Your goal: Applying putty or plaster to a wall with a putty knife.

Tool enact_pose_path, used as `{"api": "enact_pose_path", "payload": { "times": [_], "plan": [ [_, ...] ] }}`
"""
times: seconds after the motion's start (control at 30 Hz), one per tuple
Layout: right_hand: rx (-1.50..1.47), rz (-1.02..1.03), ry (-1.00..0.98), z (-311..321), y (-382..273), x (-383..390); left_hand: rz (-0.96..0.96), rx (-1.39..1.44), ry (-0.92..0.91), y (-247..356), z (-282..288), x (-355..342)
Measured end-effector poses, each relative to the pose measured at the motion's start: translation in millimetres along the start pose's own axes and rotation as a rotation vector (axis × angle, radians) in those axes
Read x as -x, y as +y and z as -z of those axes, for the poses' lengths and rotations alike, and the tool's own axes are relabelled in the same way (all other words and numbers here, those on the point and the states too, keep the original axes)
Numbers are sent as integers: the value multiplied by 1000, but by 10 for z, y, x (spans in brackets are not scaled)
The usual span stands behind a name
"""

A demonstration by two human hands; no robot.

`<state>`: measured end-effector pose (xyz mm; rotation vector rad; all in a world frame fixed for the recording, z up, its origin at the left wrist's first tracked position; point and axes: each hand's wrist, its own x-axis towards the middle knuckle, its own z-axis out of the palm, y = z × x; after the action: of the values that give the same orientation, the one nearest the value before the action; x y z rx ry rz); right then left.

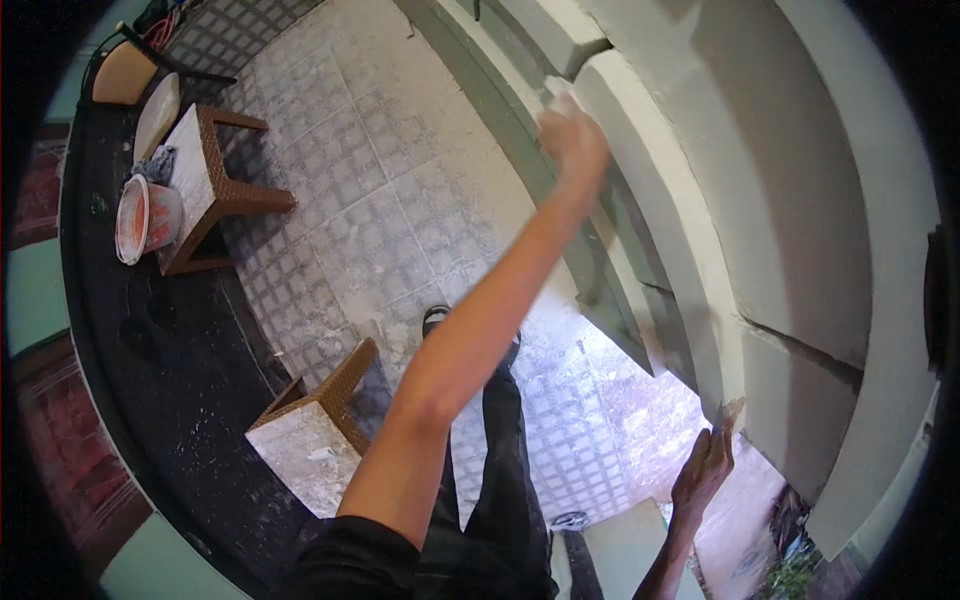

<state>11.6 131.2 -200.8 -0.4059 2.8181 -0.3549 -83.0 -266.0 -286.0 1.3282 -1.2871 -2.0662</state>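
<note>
Up high, the left hand (572,140) reaches far out and presses on the edge of a thick white moulding (650,200) that curves along the wall. The hand is blurry. It seems curled around something small and pale (553,92) at the moulding's top end, but I cannot tell what that is or how tight the fingers are. The moulding looks smooth and chalky, like plaster, with dark cracks (800,350) where the pieces meet.

Lower down, the right hand (703,468) touches the bottom end of the same moulding. Its fingers are bent and hold a thin flat tool (728,412) against the edge. The tool is too small to see well.

Far below is a floor of grey square tiles (360,190) with a bumpy grid pattern, dusted white. Two brown woven stools stand on it. The near stool (310,440) has a top splashed with white stuff. The far stool (215,185) stands well apart, near a dark rough strip (170,340) beside the tiles. Just beside that stool lies an orange bucket (140,218), white inside, tipped on its side. The person's dark trousers (500,480) and one shoe (435,318) show between the two arms.
</note>
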Motion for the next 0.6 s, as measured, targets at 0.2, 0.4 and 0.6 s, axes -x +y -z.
{"api": "enact_pose_path", "payload": {
  "times": [0.2, 0.4, 0.6],
  "plan": [
    [-43, -24, 38, 77, -208, -10, -339, -191, 262, -434, -183, 48],
    [8, -36, 31, -59, -265, 6, -734, -300, 325, -773, -220, 252],
    [35, -53, 14, -14, -218, 32, -204, -217, 172, -324, -128, 478]
  ]
}}
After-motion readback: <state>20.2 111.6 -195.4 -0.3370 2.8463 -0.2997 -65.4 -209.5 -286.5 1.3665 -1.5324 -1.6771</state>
